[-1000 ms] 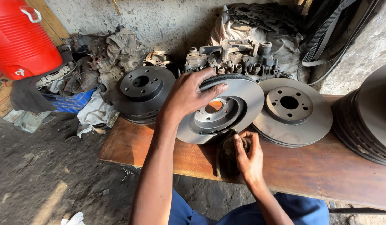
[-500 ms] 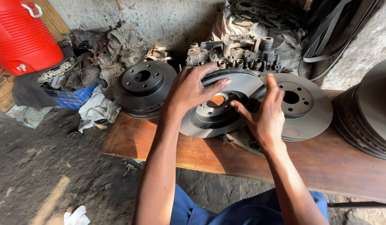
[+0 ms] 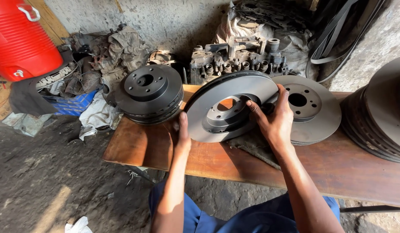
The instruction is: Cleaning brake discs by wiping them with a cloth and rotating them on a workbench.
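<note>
While tilted up on the wooden bench point(image 3: 139, 149), grey brake disc point(image 3: 228, 108) is gripped by left hand point(image 3: 182, 133) at its lower edge, right hand point(image 3: 273, 118) across its face. One dark disc stack point(image 3: 150, 92) left, one flat disc point(image 3: 314, 108) behind, rag point(image 3: 254, 146) underneath.

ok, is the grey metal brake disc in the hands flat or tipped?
Tipped: the grey metal brake disc stands on edge on the wooden bench.

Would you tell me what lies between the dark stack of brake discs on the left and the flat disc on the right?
In the head view, the tilted grey brake disc stands between the dark stack and the flat disc, held by both hands: left hand, right hand.
</note>
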